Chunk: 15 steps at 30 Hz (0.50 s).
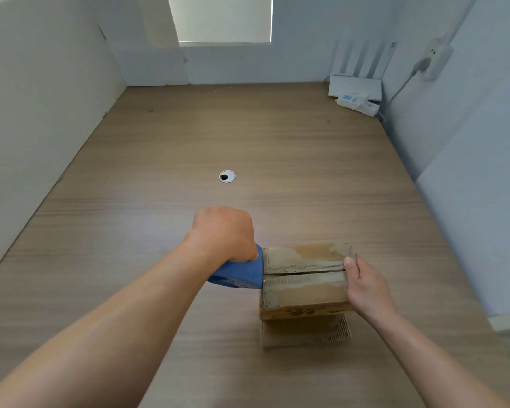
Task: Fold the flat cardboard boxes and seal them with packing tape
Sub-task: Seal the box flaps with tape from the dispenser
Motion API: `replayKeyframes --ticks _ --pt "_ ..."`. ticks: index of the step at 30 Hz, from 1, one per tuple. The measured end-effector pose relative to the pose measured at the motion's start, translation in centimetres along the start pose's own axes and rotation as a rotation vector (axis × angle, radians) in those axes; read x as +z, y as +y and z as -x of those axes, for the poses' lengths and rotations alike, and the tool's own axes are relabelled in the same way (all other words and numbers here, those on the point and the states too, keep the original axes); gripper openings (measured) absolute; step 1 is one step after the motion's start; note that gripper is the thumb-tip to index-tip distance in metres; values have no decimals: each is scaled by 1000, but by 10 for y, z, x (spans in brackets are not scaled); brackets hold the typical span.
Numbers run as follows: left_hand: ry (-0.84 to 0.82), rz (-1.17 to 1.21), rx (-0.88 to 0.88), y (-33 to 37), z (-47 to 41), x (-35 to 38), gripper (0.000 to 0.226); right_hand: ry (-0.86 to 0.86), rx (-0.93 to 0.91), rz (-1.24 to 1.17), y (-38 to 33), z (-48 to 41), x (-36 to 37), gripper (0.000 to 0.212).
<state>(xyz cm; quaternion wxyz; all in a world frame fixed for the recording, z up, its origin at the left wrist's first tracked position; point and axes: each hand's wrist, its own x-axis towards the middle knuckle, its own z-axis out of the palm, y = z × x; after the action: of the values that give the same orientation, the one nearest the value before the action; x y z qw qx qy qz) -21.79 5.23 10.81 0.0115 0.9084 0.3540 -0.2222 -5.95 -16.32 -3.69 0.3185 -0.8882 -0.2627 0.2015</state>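
Both forearms reached in from the bottom of the head view toward a small cardboard box (305, 282) standing on the wooden table (277, 148). Below the box, flaps or a second flat piece showed at the table surface; I could not tell which.

At the box's right edge, the right hand (368, 290) was partly open, its thumb (350, 265) pressing on the top face at the end of the centre seam while the other fingers went down the right side, out of sight. A strip of clear packing tape (304, 279) lay along that seam.

Against the box's left edge was a blue tape dispenser (240, 273), gripped from above by the left hand (226, 234), whose fingers were curled tight around it.

The step looked like finishing the tape run across the top seam. To do it well, the dispenser should carry over the left edge and down the side wall before the cut, with the tape kept taut and centred over the gap. Meanwhile the right thumb ought to hold its end down firmly, so the box would neither slide nor let the flaps spring apart.
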Motion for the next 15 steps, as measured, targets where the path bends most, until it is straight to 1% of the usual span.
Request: replayKeyframes --ticks 4,8,12,15 --pt "72 -24 13 5 1 1 24 -18 20 8 -3 1 0 37" --pt "22 33 -18 -4 7 5 28 -52 47 80 -9 6 -3 56" --pt "45 53 -23 -13 13 1 31 -58 23 97 -12 6 -4 55" --pt "86 -4 -1 0 14 18 25 -47 20 76 -9 5 -2 55"
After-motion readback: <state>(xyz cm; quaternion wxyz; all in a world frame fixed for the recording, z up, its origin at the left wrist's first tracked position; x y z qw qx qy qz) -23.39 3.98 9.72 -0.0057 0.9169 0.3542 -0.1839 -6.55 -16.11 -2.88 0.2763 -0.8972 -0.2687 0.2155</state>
